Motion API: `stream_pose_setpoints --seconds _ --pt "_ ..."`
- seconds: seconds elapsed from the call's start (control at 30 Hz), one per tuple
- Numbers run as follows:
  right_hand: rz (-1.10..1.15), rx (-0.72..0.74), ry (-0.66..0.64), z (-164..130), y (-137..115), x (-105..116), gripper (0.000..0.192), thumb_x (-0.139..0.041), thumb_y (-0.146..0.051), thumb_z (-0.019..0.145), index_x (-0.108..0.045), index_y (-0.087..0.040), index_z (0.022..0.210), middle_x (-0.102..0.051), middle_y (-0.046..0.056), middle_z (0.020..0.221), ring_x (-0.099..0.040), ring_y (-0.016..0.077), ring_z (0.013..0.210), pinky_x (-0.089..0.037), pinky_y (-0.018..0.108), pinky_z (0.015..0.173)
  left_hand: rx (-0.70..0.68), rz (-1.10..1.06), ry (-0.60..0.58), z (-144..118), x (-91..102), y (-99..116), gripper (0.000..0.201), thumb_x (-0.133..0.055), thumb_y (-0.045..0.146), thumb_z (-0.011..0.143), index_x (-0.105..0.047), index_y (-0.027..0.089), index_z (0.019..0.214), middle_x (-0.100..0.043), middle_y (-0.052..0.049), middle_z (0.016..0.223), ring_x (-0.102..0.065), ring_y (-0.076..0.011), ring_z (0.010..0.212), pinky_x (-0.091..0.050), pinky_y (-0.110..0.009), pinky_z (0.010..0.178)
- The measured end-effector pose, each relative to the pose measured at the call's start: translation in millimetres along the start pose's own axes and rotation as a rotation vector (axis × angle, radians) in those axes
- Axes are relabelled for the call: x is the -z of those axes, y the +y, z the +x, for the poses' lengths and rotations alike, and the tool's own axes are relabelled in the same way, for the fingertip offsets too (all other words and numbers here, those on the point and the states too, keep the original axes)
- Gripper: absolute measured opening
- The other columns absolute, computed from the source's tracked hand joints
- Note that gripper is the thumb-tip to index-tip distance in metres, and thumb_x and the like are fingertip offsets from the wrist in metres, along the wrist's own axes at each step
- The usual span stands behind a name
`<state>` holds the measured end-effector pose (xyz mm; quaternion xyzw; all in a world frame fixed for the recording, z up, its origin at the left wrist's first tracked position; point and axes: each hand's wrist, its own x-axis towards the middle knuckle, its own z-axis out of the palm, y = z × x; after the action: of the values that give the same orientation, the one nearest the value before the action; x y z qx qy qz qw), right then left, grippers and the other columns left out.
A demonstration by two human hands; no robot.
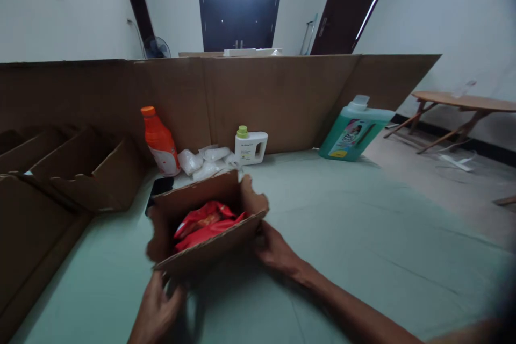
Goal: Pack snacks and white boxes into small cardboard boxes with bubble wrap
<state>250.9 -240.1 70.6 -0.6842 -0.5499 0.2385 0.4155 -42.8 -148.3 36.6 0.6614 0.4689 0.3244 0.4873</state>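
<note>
Right between the two hands sits a small open cardboard box (pixel 205 220), resting on the pale green surface (pixel 363 236) with its flaps spread and its near wall tipped toward the viewer. Inside it lie red packets (pixel 203 223), crumpled and glossy, filling most of the bottom. The right hand (pixel 276 250) presses against the box's right near corner, fingers curled along the cardboard wall, so it grips the box rather than lying flat. The left hand (pixel 157 309) is below the box's near left corner, fingers bent upward to the underside of the front flap; the blur keeps me from telling whether it truly clasps the edge or only touches it.

Just beyond the box, away from both hands, a dark flat object (pixel 159 188) lies on the surface, partly hidden by the box's far flap. Farther out stands an orange bottle (pixel 160 142) with an orange cap, and to its right a heap of clear plastic pouches (pixel 205 161). Beside those is a small white jug (pixel 250 146) with a green cap. Well off to the right of the right hand, a large teal detergent jug (pixel 355 131) leans against the tall cardboard wall (pixel 282 97) that runs behind everything. To the left of the left hand, folded cardboard trays (pixel 72 172) are stacked. A wooden table (pixel 463 105) stands far right.
</note>
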Motion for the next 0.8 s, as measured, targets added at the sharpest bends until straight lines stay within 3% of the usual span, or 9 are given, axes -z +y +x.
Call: stream_pose_setpoints --seconds 0.1,0.17,0.23,0.37,0.5,0.63,0.8 --pt "-0.032 -0.07 0.09 -10 26 38 0.051 -0.058 -0.029 0.076 -0.059 -0.012 0.123 -0.07 0.016 0.118 -0.067 0.0296 0.099 -0.054 0.043 0.089 -0.065 -0.005 -0.183 28 -46.4 31 0.066 -0.064 0.046 0.073 -0.052 0.013 0.129 -0.065 -0.017 0.125 -0.062 -0.0353 0.116 -0.051 -0.049 0.101" --pt "-0.06 -0.114 0.131 -21 40 53 0.052 -0.059 -0.034 0.077 -0.059 -0.013 0.124 -0.07 0.016 0.12 -0.067 0.0308 0.102 -0.054 0.044 0.09 -0.099 -0.015 -0.209 35 -67.8 43 0.071 -0.063 0.043 0.071 -0.048 0.013 0.134 -0.06 -0.018 0.133 -0.06 -0.0345 0.121 -0.047 -0.049 0.106" --pt "-0.075 -0.143 0.143 -32 54 57 0.057 -0.061 -0.037 0.078 -0.057 -0.015 0.13 -0.067 0.016 0.128 -0.065 0.0323 0.11 -0.052 0.046 0.096 -0.067 -0.029 -0.172 32 -80.4 41 0.074 -0.061 0.045 0.073 -0.044 0.014 0.138 -0.055 -0.019 0.14 -0.058 -0.0343 0.125 -0.046 -0.047 0.108" --pt "-0.052 -0.127 0.145 -49 82 48 0.067 -0.064 -0.042 0.081 -0.051 -0.015 0.141 -0.057 0.019 0.144 -0.056 0.0353 0.129 -0.046 0.052 0.108 0.062 -0.035 -0.021 7 -91.9 8 0.078 -0.059 0.052 0.08 -0.035 0.017 0.145 -0.048 -0.02 0.148 -0.057 -0.0352 0.129 -0.046 -0.046 0.108" --pt "-0.057 -0.108 0.172 -58 109 35 0.068 -0.061 -0.042 0.084 -0.047 -0.017 0.146 -0.053 0.019 0.148 -0.051 0.0363 0.136 -0.041 0.057 0.113 0.072 -0.014 0.075 -14 -103.6 -13 0.08 -0.058 0.057 0.082 -0.033 0.017 0.146 -0.052 -0.02 0.145 -0.048 -0.0368 0.138 -0.039 -0.048 0.116" --pt "-0.067 -0.084 0.154 -65 121 31 0.069 -0.056 -0.039 0.087 -0.04 -0.017 0.15 -0.049 0.019 0.151 -0.047 0.0349 0.14 -0.036 0.06 0.116 0.091 0.016 0.108 -16 -113.6 -11 0.081 -0.057 0.058 0.082 -0.031 0.019 0.148 -0.051 -0.019 0.146 -0.047 -0.0381 0.139 -0.035 -0.052 0.118" --pt "-0.05 -0.112 0.131 -65 114 33 0.07 -0.055 -0.038 0.086 -0.039 -0.017 0.15 -0.048 0.019 0.152 -0.046 0.0346 0.14 -0.035 0.06 0.116 0.068 0.005 0.09 -15 -121.2 -1 0.08 -0.054 0.056 0.086 -0.025 0.02 0.151 -0.046 -0.019 0.15 -0.042 -0.0354 0.143 -0.032 -0.05 0.12"
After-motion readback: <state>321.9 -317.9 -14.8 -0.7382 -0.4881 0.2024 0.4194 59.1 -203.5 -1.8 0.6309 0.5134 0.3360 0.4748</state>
